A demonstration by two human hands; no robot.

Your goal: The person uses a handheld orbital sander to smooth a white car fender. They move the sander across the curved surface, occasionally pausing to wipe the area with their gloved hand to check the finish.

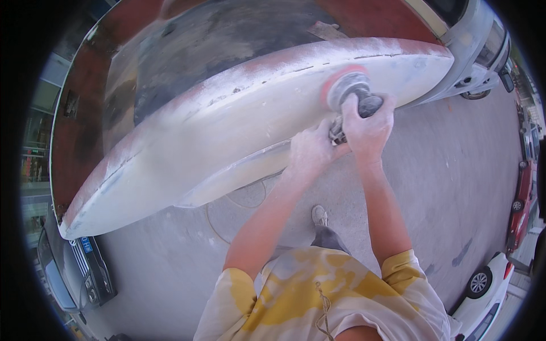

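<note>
A disc sander (354, 91) with a reddish pad is pressed to the pale, dust-covered side panel (227, 125) of a truck bed. My right hand (367, 126) is wrapped around the sander's dark rounded body. Just left of it and lower, my left hand (314, 145) is closed on the sander's rear handle end. White dust coats both hands. The pad's contact face is hidden against the panel.
Behind the panel's top edge lies the truck bed's dark floor (187, 62). A thin hose (213, 224) curls over the concrete ground (449, 170). A dark car (74, 273) stands at lower left, a white car (486, 292) at lower right, and the truck's cab (483, 51) at upper right.
</note>
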